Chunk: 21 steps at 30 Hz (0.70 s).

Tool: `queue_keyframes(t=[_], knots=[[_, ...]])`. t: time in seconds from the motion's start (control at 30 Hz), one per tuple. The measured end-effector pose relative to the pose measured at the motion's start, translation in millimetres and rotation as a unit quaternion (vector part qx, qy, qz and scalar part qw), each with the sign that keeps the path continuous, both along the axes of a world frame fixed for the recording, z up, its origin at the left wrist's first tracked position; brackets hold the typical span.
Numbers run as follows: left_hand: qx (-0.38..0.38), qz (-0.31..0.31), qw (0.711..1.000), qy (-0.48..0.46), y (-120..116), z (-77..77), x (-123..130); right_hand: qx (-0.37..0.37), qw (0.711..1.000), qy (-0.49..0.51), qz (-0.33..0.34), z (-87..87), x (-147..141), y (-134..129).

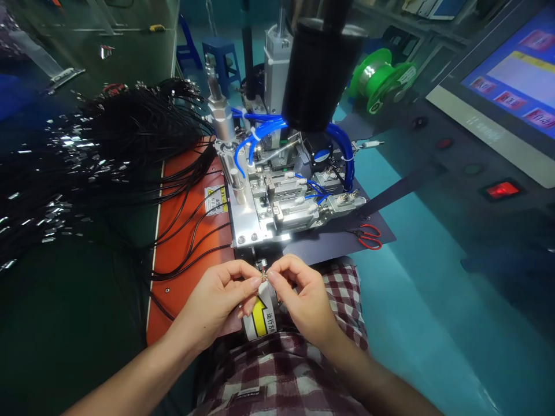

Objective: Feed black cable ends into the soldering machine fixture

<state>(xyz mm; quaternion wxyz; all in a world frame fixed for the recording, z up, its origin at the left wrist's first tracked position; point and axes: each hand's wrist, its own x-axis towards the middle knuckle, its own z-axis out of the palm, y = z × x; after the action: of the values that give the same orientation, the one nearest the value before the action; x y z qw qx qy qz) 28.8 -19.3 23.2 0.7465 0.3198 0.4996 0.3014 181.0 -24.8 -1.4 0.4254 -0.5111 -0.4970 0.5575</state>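
Note:
Near the front edge of a metal machine (247, 214), my two hands meet fingertip to fingertip. A small white connector with short thin wires (263, 264) stands up between them. My left hand (228, 289) pinches the wires from the left, thumb against forefinger. From the right, my right hand (301, 292) pinches at the same wires. The fingertips hide most of the wires. Just below the hands is a white label with a yellow arrow (260, 318).
Black cables (139, 124) are heaped at the left, some running over the orange surface (191, 231). Red-handled scissors (370, 237) lie right of the machine. A green spool (381, 78) stands behind, a lit screen (515, 75) at upper right. A black cylinder (314, 75) hangs above.

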Motion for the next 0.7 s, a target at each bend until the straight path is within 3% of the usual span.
queue_keyframes(t=[0.3,0.57,0.7], knots=[[-0.023,0.013,0.997,0.070,-4.0,1.7,4.6,0.033,0.997,-0.067,0.022,-3.7,1.7,-4.4],[-0.013,0.017,0.995,0.102,-5.8,2.7,8.6,0.103,0.988,-0.106,0.038,5.5,13.5,4.8],[-0.012,0.010,0.995,0.098,-6.1,3.5,8.0,0.085,0.990,-0.097,0.051,6.4,11.6,7.5]])
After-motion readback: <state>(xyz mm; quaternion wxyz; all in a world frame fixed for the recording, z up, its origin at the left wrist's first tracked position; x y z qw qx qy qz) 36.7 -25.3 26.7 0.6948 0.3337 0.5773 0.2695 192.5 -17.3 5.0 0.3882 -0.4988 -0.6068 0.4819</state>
